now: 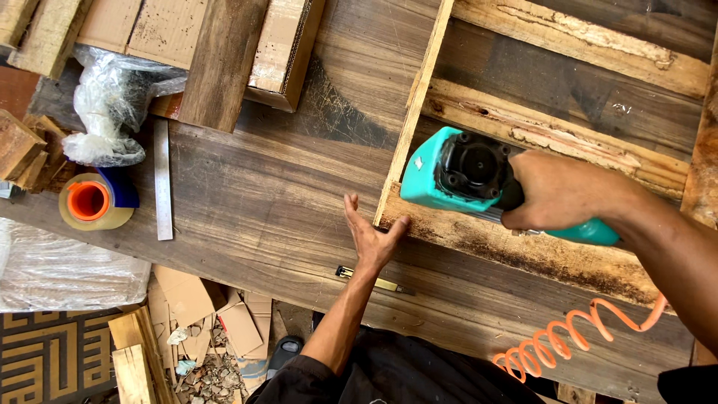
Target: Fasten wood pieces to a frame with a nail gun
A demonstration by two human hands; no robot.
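Gripping the teal nail gun (456,173) with my right hand (561,191), fingers wrapped tight; left hand (372,236), fingers spread, braces the wooden strip (416,105) beside it.

Bright even daylight, soft short shadows, sharp focus throughout, mild wide-angle bending at edges, no glare

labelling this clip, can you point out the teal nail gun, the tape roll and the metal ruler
teal nail gun (428,179), head view, on its teal body.
tape roll (88,200), head view, on its orange core.
metal ruler (163,179), head view, on the middle of the blade.
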